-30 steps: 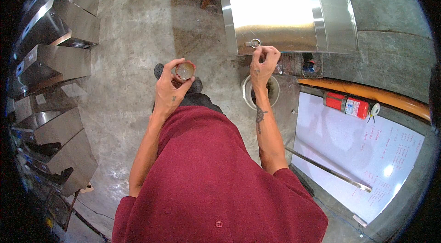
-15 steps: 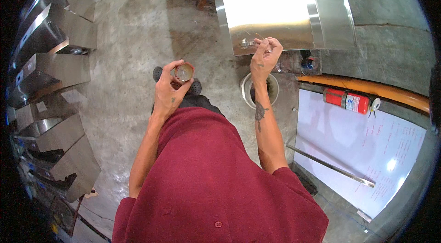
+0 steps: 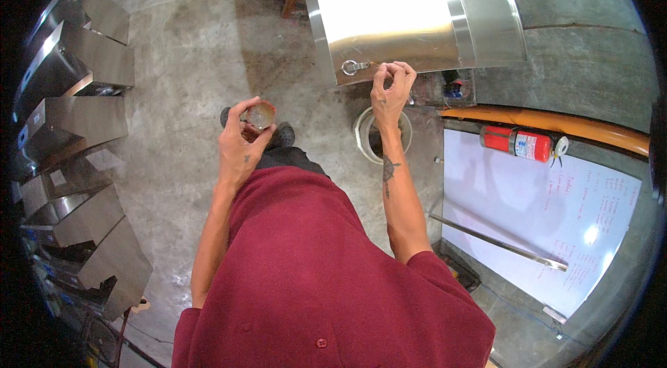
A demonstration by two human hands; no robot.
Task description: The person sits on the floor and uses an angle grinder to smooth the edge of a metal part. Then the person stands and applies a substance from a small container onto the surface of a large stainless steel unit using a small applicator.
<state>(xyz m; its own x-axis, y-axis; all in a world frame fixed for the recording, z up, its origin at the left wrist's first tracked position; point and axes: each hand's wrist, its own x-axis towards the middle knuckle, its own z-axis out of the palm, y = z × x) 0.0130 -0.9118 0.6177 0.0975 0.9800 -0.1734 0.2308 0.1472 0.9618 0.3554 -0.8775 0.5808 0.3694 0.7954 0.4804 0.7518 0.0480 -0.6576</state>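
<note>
A small, round cup with a pale inside and a reddish rim (image 3: 269, 115) sits in the person's left hand (image 3: 237, 149), with the thumb on one side and the fingers curled around the other. A thin, brownish, stick-like thing (image 3: 374, 63) pokes out to the left of the right hand (image 3: 390, 95). The right fingertips are pinched close together around it, and its shape is too small to tell well. Just left of its tip is a shiny silver ring with a short metal tab (image 3: 350, 68), on the edge of a big, smooth, silver metal piece (image 3: 389, 41). This metal spreads out beyond the right fingers and shines bright white in the middle. It is hard to tell if the fingers touch it.

Below the right fingers, a round, whitish bucket (image 3: 360, 144) stands on the grey, stained concrete floor (image 3: 201, 55). Dark shoes (image 3: 283, 135) show near the left fingers. Well to the left of them are bent, silver metal boxes (image 3: 101, 118). Well to the right of the right fingers are a long orange pipe (image 3: 590, 133), a red fire extinguisher (image 3: 497, 138) and a white board with red writing (image 3: 479, 180).
</note>
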